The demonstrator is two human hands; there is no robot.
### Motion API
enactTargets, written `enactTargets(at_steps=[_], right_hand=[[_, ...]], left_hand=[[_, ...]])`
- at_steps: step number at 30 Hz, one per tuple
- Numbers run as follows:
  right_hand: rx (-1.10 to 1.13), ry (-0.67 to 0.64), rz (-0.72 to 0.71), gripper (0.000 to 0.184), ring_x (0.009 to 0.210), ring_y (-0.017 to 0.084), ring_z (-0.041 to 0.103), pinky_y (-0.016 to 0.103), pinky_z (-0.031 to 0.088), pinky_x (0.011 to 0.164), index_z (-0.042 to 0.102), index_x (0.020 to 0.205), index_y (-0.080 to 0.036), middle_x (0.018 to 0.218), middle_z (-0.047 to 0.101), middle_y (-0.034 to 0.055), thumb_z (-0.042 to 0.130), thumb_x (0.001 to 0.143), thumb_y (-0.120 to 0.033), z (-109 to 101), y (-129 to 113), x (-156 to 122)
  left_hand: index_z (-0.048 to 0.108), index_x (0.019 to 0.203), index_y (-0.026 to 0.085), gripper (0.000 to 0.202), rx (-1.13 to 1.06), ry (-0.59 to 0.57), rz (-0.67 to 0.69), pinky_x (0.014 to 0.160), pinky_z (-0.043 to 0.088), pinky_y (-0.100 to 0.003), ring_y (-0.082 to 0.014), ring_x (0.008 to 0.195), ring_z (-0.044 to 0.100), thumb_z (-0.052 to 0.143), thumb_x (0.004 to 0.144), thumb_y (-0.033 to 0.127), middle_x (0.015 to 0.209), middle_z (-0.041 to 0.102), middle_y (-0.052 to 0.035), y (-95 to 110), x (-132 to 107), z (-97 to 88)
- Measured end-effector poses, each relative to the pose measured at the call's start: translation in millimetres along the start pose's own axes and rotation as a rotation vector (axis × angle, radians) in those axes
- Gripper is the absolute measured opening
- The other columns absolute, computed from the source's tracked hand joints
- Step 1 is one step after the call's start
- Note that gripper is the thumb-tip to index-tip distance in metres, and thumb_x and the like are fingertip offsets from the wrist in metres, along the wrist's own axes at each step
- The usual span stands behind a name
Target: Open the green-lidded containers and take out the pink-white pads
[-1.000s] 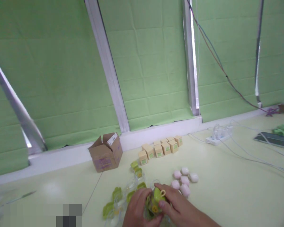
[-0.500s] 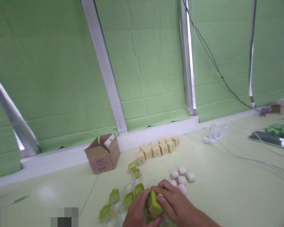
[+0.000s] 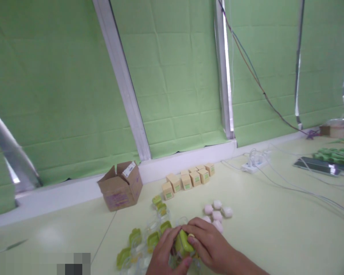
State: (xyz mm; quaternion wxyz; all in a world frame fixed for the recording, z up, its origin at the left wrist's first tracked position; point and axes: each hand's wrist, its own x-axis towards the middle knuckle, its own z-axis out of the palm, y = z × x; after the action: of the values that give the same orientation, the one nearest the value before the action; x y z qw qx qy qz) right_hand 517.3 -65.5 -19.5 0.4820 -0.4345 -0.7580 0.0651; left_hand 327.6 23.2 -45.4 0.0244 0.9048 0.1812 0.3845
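Both my hands meet low in the view over a small green plastic case (image 3: 182, 241) with a yellow ring. My left hand (image 3: 164, 254) pinches it from the left and my right hand (image 3: 208, 241) wraps it from the right, fingers curled. Around them lie several more green cases in clear wrappers (image 3: 137, 240). Just behind my right hand sit several small pink-white cases (image 3: 217, 211).
A row of several small tan cartons (image 3: 186, 178) stands near the wall ledge. An open brown cardboard box (image 3: 120, 186) sits left of them. A white power strip (image 3: 250, 165) with cables, a dark phone (image 3: 317, 166) and green items (image 3: 334, 154) lie at the right.
The view has drifted, so everything sits slightly further left and down. My fingers have closed more tightly round the green case, covering its yellow ring.
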Motion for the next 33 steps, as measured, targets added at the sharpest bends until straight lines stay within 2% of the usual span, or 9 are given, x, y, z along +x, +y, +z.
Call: enactTargets(at_steps=[7, 16, 25, 33], right_hand=[[-0.057, 0.005, -0.011, 0.033, 0.1, 0.022, 0.061, 0.034, 0.05, 0.089, 0.06, 0.122, -0.02, 0.112, 0.067, 0.0106, 0.036, 0.099, -0.025, 3, 6, -1], [-0.055, 0.02, 0.027, 0.033, 0.103, 0.021, 0.063, 0.033, 0.049, 0.092, 0.06, 0.12, -0.018, 0.112, 0.069, 0.011, 0.035, 0.1, -0.028, 5, 11, -4], [0.014, 0.08, 0.058, 0.034, 0.101, 0.021, 0.066, 0.033, 0.051, 0.091, 0.061, 0.119, -0.016, 0.108, 0.071, 0.0119, 0.036, 0.1, -0.029, 5, 14, -4], [0.086, 0.182, 0.163, 0.037, 0.101, 0.022, 0.066, 0.035, 0.051, 0.09, 0.066, 0.114, -0.017, 0.108, 0.071, 0.0119, 0.037, 0.1, -0.034, -1, 10, -1]], left_hand=[[0.056, 0.125, 0.018, 0.052, -0.027, 0.0, 0.009, 0.086, 0.058, -0.037, -0.0281, 0.103, 0.068, 0.063, 0.084, 0.049, 0.112, 0.07, -0.0143, 2, 5, -2.5], [0.056, 0.123, 0.018, 0.05, -0.018, 0.036, 0.03, 0.083, 0.06, -0.035, -0.0269, 0.1, 0.07, 0.065, 0.082, 0.045, 0.109, 0.071, -0.0125, 4, 7, -4.2], [0.052, 0.129, 0.019, 0.055, 0.022, -0.061, -0.042, 0.088, 0.057, -0.035, -0.0264, 0.103, 0.069, 0.068, 0.08, 0.039, 0.117, 0.07, -0.0122, -12, -8, 2.3], [0.05, 0.134, 0.022, 0.057, -0.044, -0.064, -0.076, 0.09, 0.056, -0.036, -0.027, 0.109, 0.066, 0.064, 0.079, 0.034, 0.124, 0.066, -0.0103, -11, -4, -14.4]])
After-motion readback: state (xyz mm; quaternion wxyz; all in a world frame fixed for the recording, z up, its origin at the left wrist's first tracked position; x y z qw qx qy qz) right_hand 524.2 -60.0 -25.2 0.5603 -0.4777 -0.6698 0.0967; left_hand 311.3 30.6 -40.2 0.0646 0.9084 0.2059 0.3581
